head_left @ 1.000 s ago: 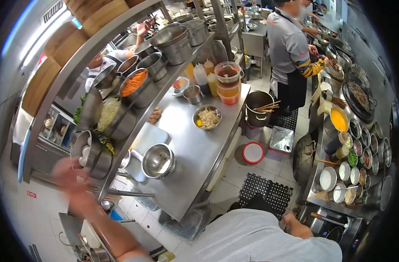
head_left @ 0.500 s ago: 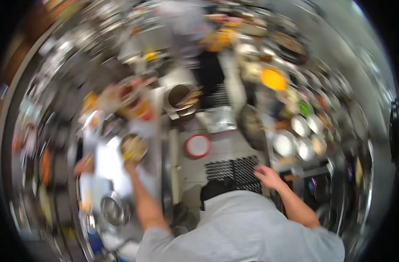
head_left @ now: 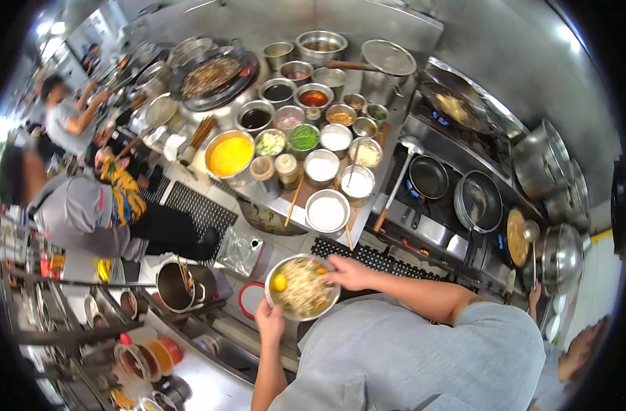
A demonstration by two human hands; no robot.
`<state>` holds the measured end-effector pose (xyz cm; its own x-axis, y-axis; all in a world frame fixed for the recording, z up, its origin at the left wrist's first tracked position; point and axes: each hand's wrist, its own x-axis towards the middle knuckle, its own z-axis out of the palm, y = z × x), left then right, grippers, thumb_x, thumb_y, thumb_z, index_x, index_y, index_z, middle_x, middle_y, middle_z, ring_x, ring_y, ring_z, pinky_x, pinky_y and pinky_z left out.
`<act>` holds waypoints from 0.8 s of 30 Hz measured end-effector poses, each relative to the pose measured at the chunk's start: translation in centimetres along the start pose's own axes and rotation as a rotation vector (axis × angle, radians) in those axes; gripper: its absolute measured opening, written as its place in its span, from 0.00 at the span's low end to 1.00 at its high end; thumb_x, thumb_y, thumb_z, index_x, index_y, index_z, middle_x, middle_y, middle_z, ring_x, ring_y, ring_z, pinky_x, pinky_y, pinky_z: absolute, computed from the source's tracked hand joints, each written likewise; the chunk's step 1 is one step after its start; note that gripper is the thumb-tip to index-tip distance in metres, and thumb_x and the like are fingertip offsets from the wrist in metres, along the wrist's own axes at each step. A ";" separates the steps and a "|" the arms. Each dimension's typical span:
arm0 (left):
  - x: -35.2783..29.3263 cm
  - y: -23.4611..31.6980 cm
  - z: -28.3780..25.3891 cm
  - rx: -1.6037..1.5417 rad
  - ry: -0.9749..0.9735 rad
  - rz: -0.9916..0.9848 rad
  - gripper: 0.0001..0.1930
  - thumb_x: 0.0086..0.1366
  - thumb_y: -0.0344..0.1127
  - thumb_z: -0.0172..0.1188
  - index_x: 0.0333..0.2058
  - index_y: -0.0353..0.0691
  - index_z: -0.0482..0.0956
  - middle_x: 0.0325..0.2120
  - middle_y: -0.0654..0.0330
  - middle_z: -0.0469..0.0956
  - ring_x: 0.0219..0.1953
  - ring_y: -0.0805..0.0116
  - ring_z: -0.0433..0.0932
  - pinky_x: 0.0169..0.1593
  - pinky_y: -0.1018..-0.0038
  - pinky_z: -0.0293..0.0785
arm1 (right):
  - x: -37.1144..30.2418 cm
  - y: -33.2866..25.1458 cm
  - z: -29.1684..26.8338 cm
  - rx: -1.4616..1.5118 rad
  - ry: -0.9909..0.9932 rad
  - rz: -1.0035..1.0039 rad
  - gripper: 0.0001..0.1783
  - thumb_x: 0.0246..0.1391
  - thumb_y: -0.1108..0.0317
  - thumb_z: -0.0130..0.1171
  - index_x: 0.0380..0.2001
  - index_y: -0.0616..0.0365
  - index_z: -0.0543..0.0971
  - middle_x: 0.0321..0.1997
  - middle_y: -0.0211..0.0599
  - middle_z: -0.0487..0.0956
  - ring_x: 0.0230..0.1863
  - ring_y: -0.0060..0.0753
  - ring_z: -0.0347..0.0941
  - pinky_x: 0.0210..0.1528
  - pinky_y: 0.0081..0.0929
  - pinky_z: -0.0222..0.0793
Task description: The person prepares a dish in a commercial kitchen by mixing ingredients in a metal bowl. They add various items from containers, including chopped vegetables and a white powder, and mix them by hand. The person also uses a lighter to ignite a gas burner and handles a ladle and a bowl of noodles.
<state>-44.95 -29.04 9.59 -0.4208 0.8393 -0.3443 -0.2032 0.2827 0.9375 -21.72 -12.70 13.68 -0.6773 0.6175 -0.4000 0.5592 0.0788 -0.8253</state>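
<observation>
In front of my body I hold a round metal bowl (head_left: 324, 309) with both hands. It is filled with pale, rice-like or noodle-like food (head_left: 304, 286), with orange and green bits in it. A raw egg yolk (head_left: 279, 282) rests at the food's left side. My left hand (head_left: 270, 322) is closed on the bowl's lower left rim. At the right rim, my right hand (head_left: 348, 272) grips with its fingers reaching over the edge, partly covering the food there.
Ahead, a counter carries several metal pots of sauces, a yellow liquid (head_left: 229, 154) and white powders (head_left: 327, 211). To the right, a stove holds a small black pan (head_left: 428, 177), a larger pan (head_left: 478, 200) and a ladle (head_left: 412, 144). A co-worker (head_left: 87, 209) stands at left.
My view has turned right, toward the stove and sauce counter. The bowl has come from over the left counter to my front. My right hand, apart before, now grips it too.
</observation>
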 end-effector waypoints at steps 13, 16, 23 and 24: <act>35.5 7.4 35.4 0.691 -0.226 0.438 0.33 0.57 0.58 0.60 0.47 0.30 0.79 0.43 0.40 0.79 0.49 0.48 0.78 0.54 0.62 0.71 | -16.1 11.5 -6.8 0.763 1.009 0.175 0.20 0.53 0.75 0.48 0.51 0.64 0.75 0.43 0.33 0.79 0.42 0.24 0.75 0.47 0.22 0.70; 36.4 7.8 38.2 0.853 -0.546 0.430 0.25 0.59 0.54 0.59 0.37 0.33 0.83 0.33 0.42 0.81 0.40 0.46 0.80 0.47 0.60 0.74 | -18.4 15.4 -7.4 0.844 1.043 0.271 0.20 0.52 0.76 0.47 0.49 0.65 0.75 0.42 0.34 0.80 0.41 0.24 0.75 0.45 0.22 0.70; 29.1 9.3 32.7 0.924 -0.127 0.630 0.19 0.64 0.44 0.55 0.26 0.32 0.80 0.25 0.39 0.78 0.32 0.39 0.78 0.38 0.53 0.73 | -20.2 20.6 -11.5 0.838 1.017 0.241 0.16 0.53 0.73 0.48 0.44 0.65 0.75 0.37 0.35 0.80 0.35 0.24 0.76 0.38 0.22 0.71; 28.4 8.7 32.2 0.868 -0.052 0.587 0.19 0.64 0.44 0.55 0.27 0.31 0.80 0.24 0.40 0.78 0.31 0.40 0.78 0.38 0.53 0.73 | -20.1 20.6 -12.4 0.816 1.018 0.244 0.16 0.52 0.73 0.47 0.43 0.67 0.75 0.37 0.36 0.80 0.36 0.26 0.75 0.40 0.23 0.71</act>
<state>-30.23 12.16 9.62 -0.2058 0.9655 0.1598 0.7329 0.0438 0.6789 9.36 -13.78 9.62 0.2573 0.8837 -0.3910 -0.0737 -0.3855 -0.9198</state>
